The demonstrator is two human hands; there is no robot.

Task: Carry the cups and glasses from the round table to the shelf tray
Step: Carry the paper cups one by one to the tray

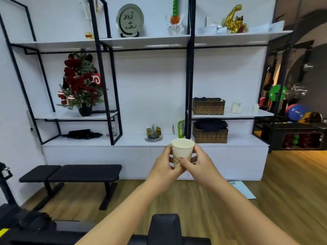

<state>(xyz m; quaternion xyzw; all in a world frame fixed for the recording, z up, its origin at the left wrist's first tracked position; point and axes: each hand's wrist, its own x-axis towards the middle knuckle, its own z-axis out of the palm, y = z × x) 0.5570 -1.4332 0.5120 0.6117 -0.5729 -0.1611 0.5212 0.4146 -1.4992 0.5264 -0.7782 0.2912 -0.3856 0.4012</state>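
A cream paper cup [182, 149] stands upright in mid-air in front of me, held between both hands. My left hand [165, 165] wraps its left side and my right hand [198, 163] wraps its right side, thumb across the front. Beyond the cup, on the white shelf unit's lower ledge [134, 140], sits a small round tray [153, 138] with several glasses on it. The round table is out of view.
A black padded bench [74, 173] stands against the cabinet at the left. Two wicker baskets [209, 133] sit on the right shelves, a small Christmas tree [82, 85] on the left one. A black seat back [163, 227] is just below my arms. Wooden floor lies between me and the shelf.
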